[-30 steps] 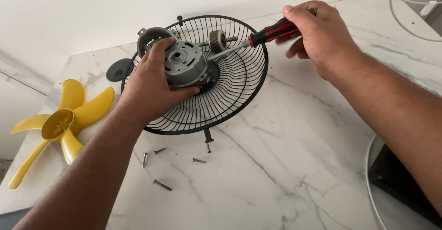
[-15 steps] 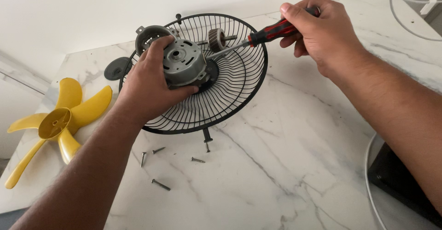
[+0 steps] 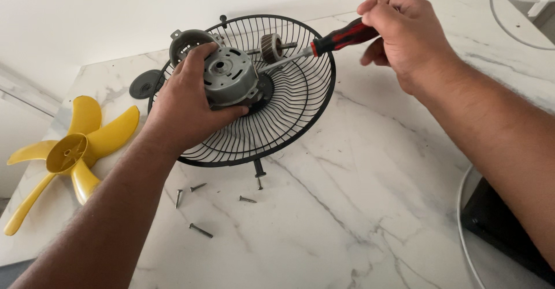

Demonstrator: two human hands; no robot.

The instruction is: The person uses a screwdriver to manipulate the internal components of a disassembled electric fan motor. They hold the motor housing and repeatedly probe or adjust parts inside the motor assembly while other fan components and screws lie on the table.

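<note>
- seen from above: white marble worktop [image 3: 370, 208] with grey veins, smooth and glossy.
- at centre, toward 11 o'clock: round black wire fan guard [image 3: 289, 121] lying flat, thin stiff ribs fanning out from its hub.
- on the guard's hub: grey metal motor housing [image 3: 228, 81], squat and cylindrical, probably heavy for its size, hard and smooth-sided; best taken around its body, not by the guard's thin wires.
- left hand [image 3: 185, 107] wrapped around the motor housing, grip clamped on it, thumb underneath at 5 o'clock.
- right hand [image 3: 404, 32] at 1 o'clock, grip closed on the red and black handle of a screwdriver [image 3: 324, 43]; steel shaft slanting down toward the motor's right side.
- behind the motor at 12 o'clock: small brownish rotor on a thin shaft [image 3: 270, 47].
- at 9 o'clock: yellow plastic fan blade [image 3: 69, 150], light, curved paddles.
- at 6 o'clock: several small loose metal screws [image 3: 200, 230] scattered on the marble, easy to roll away.
- white cable [image 3: 509, 29] at the upper right edge.
</note>
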